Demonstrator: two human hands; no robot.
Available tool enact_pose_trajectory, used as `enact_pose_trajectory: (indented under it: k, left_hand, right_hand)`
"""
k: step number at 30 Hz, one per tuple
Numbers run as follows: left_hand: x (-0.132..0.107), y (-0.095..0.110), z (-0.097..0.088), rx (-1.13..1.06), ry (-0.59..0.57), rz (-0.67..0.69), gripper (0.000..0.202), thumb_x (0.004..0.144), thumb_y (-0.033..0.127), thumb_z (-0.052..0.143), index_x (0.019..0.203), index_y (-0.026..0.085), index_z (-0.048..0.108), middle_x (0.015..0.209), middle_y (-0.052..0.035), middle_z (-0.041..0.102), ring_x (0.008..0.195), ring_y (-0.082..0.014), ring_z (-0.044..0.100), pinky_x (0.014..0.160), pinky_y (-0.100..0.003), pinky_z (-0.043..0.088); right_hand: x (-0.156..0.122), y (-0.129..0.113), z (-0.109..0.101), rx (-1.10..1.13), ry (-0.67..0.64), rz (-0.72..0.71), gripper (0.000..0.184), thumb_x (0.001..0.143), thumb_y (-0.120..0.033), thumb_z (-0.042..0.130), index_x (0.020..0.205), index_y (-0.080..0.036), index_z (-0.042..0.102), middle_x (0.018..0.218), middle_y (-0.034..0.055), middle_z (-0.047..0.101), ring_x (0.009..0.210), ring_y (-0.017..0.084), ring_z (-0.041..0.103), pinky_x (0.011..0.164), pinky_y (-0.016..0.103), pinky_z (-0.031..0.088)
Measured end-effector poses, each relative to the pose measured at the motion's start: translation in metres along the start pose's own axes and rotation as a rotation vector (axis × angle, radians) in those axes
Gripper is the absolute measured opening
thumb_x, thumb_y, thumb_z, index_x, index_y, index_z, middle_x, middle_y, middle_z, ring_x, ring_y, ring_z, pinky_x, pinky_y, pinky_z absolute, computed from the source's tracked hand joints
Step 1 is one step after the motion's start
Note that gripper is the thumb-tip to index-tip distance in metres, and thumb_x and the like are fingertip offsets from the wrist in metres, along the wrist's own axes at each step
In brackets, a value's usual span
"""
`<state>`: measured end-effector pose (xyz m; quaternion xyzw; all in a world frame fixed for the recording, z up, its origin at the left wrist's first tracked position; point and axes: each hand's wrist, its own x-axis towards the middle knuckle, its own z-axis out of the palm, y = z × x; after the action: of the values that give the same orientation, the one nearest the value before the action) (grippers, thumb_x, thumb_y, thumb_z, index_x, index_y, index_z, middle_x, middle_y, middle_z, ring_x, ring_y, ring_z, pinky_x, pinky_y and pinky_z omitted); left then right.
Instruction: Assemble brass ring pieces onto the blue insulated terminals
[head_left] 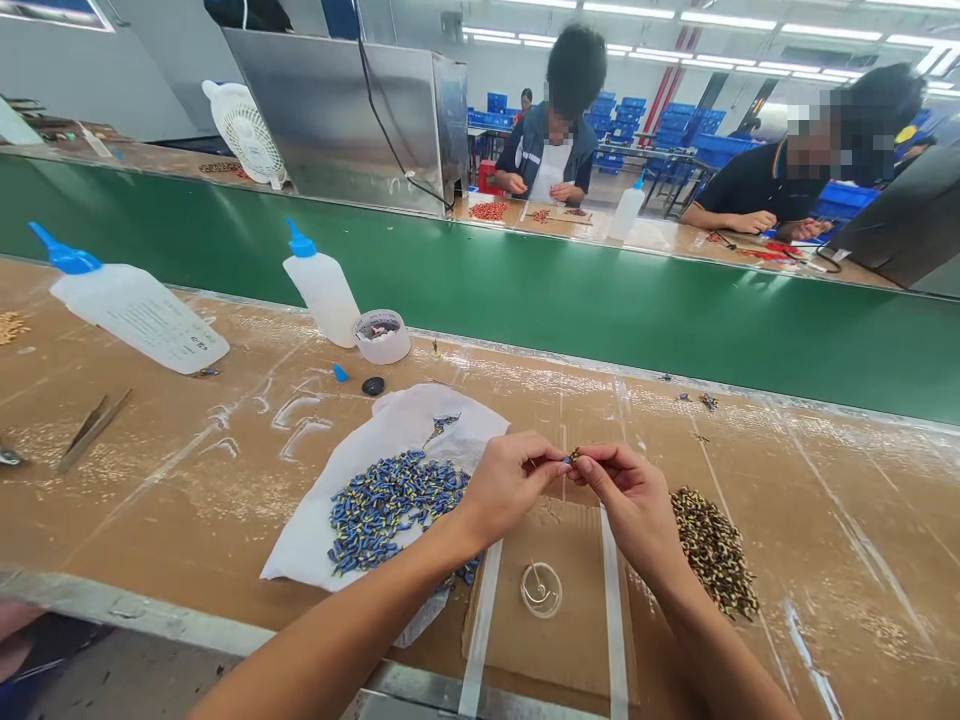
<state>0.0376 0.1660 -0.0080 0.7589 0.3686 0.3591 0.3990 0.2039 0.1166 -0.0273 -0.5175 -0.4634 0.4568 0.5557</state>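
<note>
My left hand (514, 480) pinches a small blue piece (567, 459) between thumb and fingertips. Meeting it, my right hand (626, 495) is closed on a small dark-and-yellow piece (575, 454); the two pieces touch or nearly touch at the fingertips. To the left, a heap of small blue-and-yellow pieces (390, 505) lies on white paper (300, 545). Right of my right wrist is a pile of small dark-and-yellow pieces (716, 555). Below my hands, a small clear round dish (551, 605) with a thin stick in it stands on a taped cardboard sheet (555, 650).
Two white squeeze bottles (146, 315) (326, 295) and a tape roll (382, 340) are at the back left. Tweezers (94, 430) lie farther left. Beyond the cardboard-covered table runs a green belt (525, 300); two people (551, 150) (780, 185) work across it.
</note>
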Motion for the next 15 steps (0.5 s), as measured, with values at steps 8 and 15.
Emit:
enact_pose_trajectory:
  k: [8,15]
  left_hand:
    - [-0.0011,-0.0031,-0.0009,0.129,0.013,0.133,0.012,0.089,0.014,0.062,0.08,0.016,0.069,0.075,-0.0017,0.062,0.071,-0.0142,0.056,0.064,-0.025,0.04]
    - [-0.0037,-0.0054,-0.0015,0.441,-0.04,0.294,0.02,0.093,0.012,0.048,0.078,0.015,0.061,0.075,-0.0034,0.06,0.071,-0.0165,0.054,0.064,-0.027,0.038]
  right_hand:
    - [-0.0006,0.0045,0.0017,-0.031,-0.024,-0.067,0.019,0.085,-0.038,0.07,0.087,-0.019,0.067,0.082,0.0034,0.067,0.077,0.016,0.063,0.072,0.031,0.054]
    - [-0.001,0.0098,-0.0034,-0.146,-0.124,-0.161,0.015,0.09,-0.033,0.062,0.081,-0.02,0.061,0.077,0.001,0.056,0.072,0.015,0.053,0.066,0.027,0.046]
